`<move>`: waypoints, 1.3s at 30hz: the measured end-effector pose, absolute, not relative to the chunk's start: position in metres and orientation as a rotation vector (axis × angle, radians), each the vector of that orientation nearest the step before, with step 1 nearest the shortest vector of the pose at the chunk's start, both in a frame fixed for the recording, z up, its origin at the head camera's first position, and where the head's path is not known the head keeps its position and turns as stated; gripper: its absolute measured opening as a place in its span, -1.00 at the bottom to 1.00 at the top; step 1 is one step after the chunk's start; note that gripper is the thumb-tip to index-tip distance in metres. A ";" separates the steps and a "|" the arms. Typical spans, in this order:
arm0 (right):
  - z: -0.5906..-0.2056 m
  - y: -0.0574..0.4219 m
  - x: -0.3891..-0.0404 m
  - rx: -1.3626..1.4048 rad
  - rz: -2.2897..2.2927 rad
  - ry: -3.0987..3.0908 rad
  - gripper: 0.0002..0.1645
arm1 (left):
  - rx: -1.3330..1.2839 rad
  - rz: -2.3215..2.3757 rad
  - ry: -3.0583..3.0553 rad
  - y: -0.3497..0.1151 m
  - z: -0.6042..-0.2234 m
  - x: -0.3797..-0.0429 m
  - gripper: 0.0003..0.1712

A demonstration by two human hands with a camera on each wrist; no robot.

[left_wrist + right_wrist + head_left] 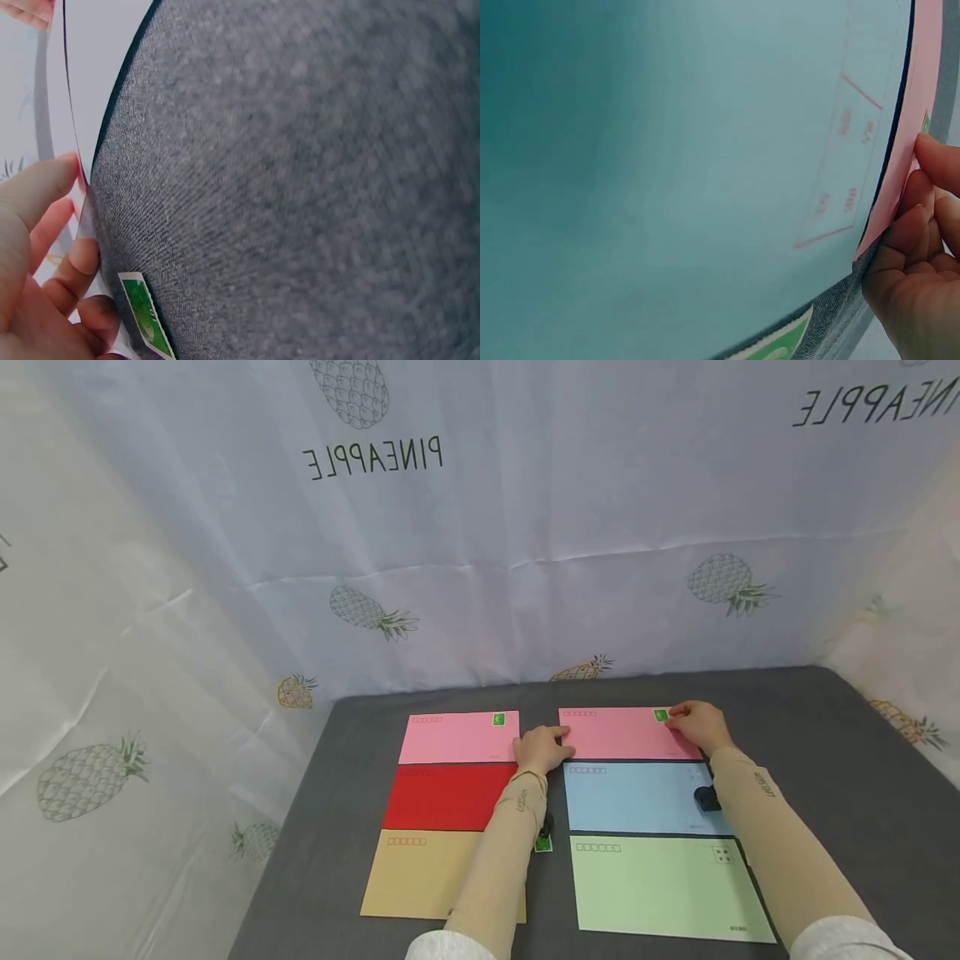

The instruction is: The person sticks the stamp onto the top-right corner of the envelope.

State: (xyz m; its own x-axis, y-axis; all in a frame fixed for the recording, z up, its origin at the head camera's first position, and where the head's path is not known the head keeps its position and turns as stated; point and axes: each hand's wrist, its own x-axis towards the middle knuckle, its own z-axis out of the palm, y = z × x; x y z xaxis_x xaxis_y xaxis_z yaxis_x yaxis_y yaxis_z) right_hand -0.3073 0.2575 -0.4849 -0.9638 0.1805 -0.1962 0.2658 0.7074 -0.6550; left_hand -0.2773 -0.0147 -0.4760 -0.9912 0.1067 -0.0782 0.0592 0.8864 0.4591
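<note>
1. The green stamp (661,715) lies near the far right corner of the right pink envelope (618,737).
2. The right hand (702,725) has bent fingers at the stamp's right edge; whether they pinch it, I cannot tell.
3. The left hand (542,749), thumb and index spread, touches the envelope's left edge.

The far cloth (487,518) says PINEAPPLE backwards on the left, and again on the right, cut off. Words on the sleeves (498,852) and envelopes (611,739) are too tiny to read.
</note>
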 end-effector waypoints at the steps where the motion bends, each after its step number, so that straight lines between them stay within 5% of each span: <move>1: -0.485 0.258 -0.307 0.361 -1.095 2.794 -0.51 | 0.127 0.717 2.955 -0.015 -0.476 -0.277 -0.50; 39: -0.482 0.254 -0.302 0.369 -1.284 2.833 -0.45 | 0.140 0.909 3.003 -0.016 -0.477 -0.272 -0.52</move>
